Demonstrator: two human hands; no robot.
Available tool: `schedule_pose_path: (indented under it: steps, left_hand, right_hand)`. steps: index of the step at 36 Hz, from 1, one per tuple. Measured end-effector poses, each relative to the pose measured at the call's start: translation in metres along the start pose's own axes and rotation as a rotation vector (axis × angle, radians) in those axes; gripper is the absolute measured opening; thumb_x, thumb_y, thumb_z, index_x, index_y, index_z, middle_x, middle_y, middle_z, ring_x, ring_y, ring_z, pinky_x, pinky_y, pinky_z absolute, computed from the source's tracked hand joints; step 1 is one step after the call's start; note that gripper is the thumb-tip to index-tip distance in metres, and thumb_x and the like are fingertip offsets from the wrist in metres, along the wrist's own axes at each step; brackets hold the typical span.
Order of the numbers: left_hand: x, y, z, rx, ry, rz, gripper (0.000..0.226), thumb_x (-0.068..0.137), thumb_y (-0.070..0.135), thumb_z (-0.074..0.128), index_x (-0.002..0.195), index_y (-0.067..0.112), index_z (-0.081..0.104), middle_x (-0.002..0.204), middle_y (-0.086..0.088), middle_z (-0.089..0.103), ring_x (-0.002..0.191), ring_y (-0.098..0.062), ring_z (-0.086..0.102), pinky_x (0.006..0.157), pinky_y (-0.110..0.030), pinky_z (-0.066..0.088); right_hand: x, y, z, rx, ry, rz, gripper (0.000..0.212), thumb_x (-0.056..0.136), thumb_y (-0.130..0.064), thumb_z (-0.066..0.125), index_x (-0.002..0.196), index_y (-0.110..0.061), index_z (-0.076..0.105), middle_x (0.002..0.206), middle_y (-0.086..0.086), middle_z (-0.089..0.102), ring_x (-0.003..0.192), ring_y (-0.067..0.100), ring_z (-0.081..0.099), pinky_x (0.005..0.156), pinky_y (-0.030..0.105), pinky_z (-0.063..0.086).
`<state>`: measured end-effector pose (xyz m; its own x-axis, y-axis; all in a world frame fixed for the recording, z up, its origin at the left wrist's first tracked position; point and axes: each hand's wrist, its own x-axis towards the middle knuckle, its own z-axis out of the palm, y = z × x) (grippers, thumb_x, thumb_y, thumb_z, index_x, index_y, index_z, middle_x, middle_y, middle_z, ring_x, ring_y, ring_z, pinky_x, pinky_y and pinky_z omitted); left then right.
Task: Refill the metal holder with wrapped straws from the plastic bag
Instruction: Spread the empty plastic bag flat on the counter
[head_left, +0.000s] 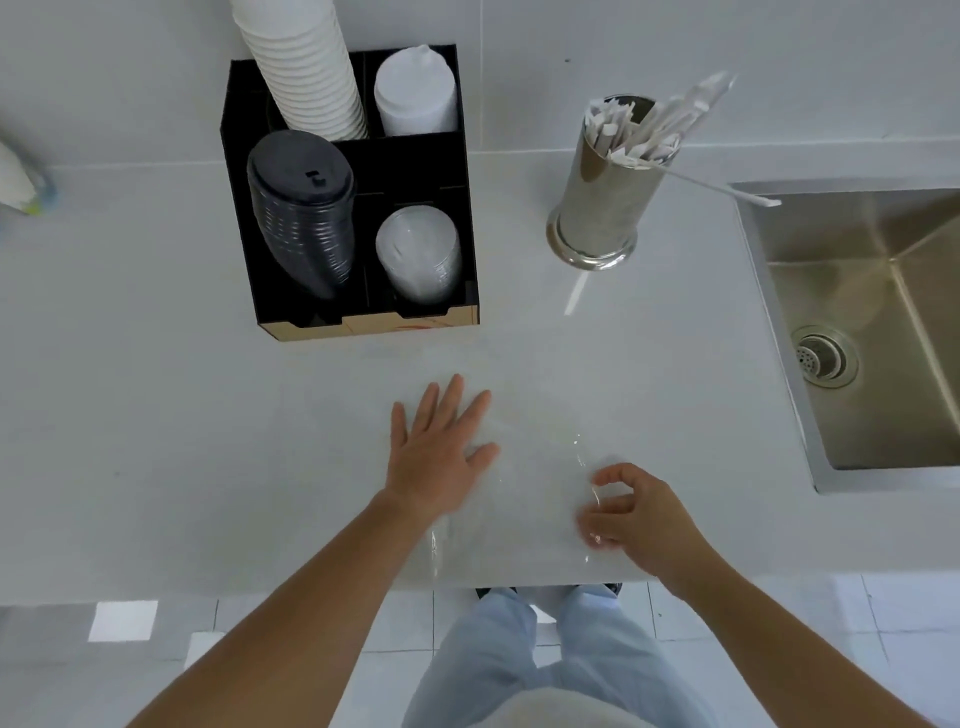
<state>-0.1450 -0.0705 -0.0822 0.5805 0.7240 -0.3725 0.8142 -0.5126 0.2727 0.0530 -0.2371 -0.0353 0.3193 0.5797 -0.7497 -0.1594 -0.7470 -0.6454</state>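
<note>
A shiny metal holder (605, 202) stands upright on the white counter, packed with wrapped straws (644, 130). One straw (722, 188) leans far out to the right, over the sink edge. A clear plastic bag (535, 483) lies flat on the counter near the front edge; it looks empty. My left hand (441, 452) rests flat with spread fingers on the bag's left part. My right hand (634, 512) has curled fingers pinching the bag's right edge.
A black organiser (467, 208) with stacked paper cups, black lids and clear lids stands at the back left. A steel sink (872, 322) is sunk into the counter at the right. A short white strip (576, 293) lies in front of the holder.
</note>
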Motion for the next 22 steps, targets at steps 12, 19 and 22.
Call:
schedule_pose_path:
  steps: [12,19,22]
  left_hand:
    - [-0.018,-0.007,-0.017,-0.028,0.204,0.037,0.060,0.102,0.044,0.030,0.156,0.029,0.009,0.166,-0.002,0.003,0.152,-0.021,-0.002,0.119,-0.042,-0.008]
    - [-0.047,-0.051,-0.021,0.043,0.119,-0.089,0.072,0.092,0.057,0.008,0.156,0.025,0.006,0.166,-0.001,-0.001,0.152,-0.022,-0.002,0.121,-0.045,-0.005]
    - [-0.055,-0.072,-0.017,0.063,0.071,-0.120,0.075,0.089,0.062,0.005,0.156,0.028,0.002,0.166,0.002,-0.002,0.151,-0.020,-0.003,0.122,-0.046,-0.004]
  right_hand:
    - [-0.019,0.015,-0.001,-0.754,0.340,-0.506,0.027,0.080,-0.016,0.075,0.105,-0.018,0.066,0.083,-0.008,0.062,0.071,0.009,0.058,0.065,0.018,0.045]
    - [0.007,-0.004,0.040,-1.044,0.242,-0.842,0.054,0.082,-0.015,0.074,0.132,0.001,0.058,0.140,0.023,0.053,0.129,0.041,0.051,0.108,0.055,0.037]
    - [0.015,0.000,0.051,-1.166,0.143,-0.774,0.059,0.095,-0.030,0.055,0.148,-0.007,0.040,0.157,0.014,0.032,0.145,0.033,0.029,0.118,0.044,0.012]
